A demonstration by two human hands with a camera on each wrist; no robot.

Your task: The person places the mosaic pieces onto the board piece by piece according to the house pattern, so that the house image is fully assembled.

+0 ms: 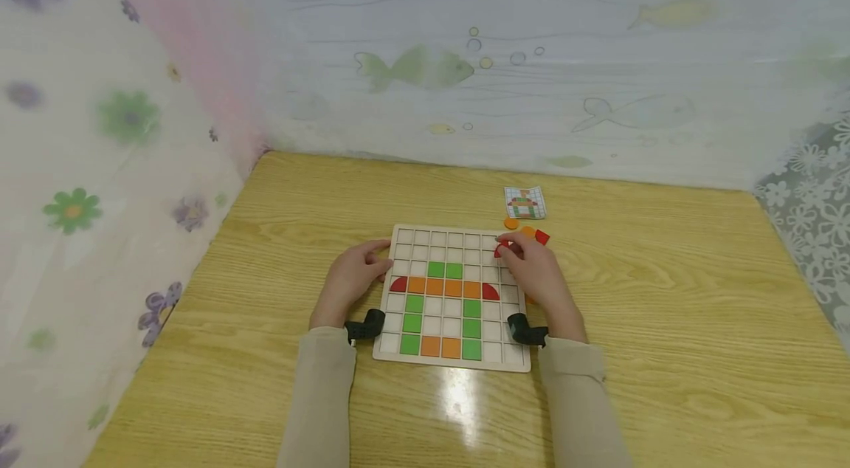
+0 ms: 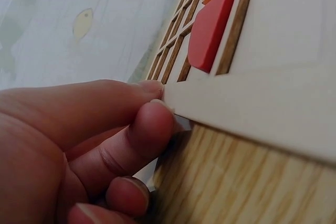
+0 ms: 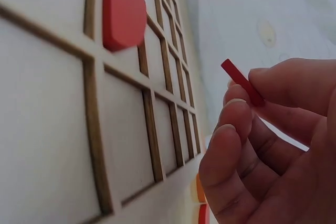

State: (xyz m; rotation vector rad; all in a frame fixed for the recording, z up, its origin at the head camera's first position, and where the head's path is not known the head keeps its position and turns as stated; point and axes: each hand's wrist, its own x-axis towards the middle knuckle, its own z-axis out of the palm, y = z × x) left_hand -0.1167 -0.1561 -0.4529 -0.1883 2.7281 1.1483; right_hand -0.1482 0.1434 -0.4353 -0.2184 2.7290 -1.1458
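A wooden grid board (image 1: pixel 434 305) lies on the table with green squares (image 1: pixel 472 308), orange squares (image 1: pixel 430 346) and two red quarter-round tiles (image 1: pixel 490 291) set in its cells. My left hand (image 1: pixel 350 274) holds the board's left edge with its fingertips, seen close in the left wrist view beside the other red quarter-round tile (image 2: pixel 211 30). Between the thumb and fingers of my right hand (image 1: pixel 536 272) a red tile (image 3: pixel 242 82) is pinched, raised over the board's upper right part. It stands edge-on in the right wrist view, so its full outline is hidden there.
Beyond the board's top right corner lies a small printed pattern card (image 1: pixel 524 202). Near it are an orange round tile (image 1: pixel 510 223) and a loose red tile (image 1: pixel 542 238), with more orange pieces partly hidden by my right hand. A patterned wall (image 1: pixel 425 121) borders the table's far edge.
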